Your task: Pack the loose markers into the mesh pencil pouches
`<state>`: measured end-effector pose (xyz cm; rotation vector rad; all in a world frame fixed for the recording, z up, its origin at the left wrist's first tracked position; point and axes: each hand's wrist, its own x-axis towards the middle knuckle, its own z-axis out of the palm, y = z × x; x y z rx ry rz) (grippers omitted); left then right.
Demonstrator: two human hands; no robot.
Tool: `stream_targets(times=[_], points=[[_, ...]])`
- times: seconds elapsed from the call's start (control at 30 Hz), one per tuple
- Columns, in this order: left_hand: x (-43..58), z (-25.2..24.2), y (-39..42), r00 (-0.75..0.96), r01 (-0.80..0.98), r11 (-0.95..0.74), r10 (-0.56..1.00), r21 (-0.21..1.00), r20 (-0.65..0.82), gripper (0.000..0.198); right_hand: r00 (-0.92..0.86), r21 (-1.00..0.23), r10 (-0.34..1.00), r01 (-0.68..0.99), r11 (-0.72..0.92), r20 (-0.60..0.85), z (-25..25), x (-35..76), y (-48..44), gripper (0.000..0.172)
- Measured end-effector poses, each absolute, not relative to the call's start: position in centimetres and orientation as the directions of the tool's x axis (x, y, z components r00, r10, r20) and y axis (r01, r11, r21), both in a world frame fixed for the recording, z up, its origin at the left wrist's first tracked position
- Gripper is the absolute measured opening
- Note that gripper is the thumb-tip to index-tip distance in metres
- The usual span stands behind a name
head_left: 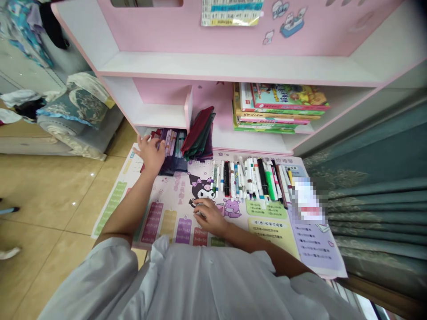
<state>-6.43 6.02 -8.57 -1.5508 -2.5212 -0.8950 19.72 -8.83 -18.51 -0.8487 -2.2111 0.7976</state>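
Pink-and-white bookcase (233, 66) is standing ahead of us at twelve o'clock, and we are working over a printed study mat (173, 195) spread on the worktop below it. Our left hand (151, 153) is resting on a dark fabric pouch (171, 164) packed with pens, at about eleven o'clock on the mat, with its fingers (140, 141) spread apart across the top. Our right hand (208, 218) is lying near the mat's middle, just below a printed cartoon figure (201, 186), with its fingers (201, 205) curling together over a small pale object (199, 214) that we cannot identify because they mostly hide it.

A long row of markers (248, 178) is lying side by side at one o'clock, well apart from both hands. Folded dark red and green cloths (198, 133) are standing upright just beside the pouch, while a stack of children's books (280, 109) is lying flat on the bookcase's lower shelf. A blurred paper (307, 200) is sitting at three o'clock, with a teal curtain (373, 209) hanging beyond it. White sleeves (90, 280) are covering our upper arms, and a sofa (76, 115) is standing on the tiled floor (50, 200) at nine o'clock.
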Motion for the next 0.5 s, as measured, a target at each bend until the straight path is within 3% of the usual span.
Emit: stream_targets(times=[0.2, 0.33, 0.5], points=[[-2.1, -6.8, 8.8, -0.186, 0.94, 0.144, 0.976, 0.31, 0.111, 0.053, -0.595, -0.72, 0.74, 0.36, 0.594, 0.313, -18.4, 19.7, -8.8, 0.004], [-0.5, -7.0, 9.9, -0.158, 0.955, 0.148, 0.987, 0.256, 0.017, 0.062, -0.6, -0.716, 0.737, 0.362, 0.597, 0.312, -18.5, 19.7, -8.8, 0.003], [0.0, -7.8, 10.2, -0.191, 0.947, 0.176, 0.981, 0.27, 0.032, 0.06, -0.601, -0.719, 0.739, 0.363, 0.592, 0.305, -18.6, 19.7, -8.7, 0.003]])
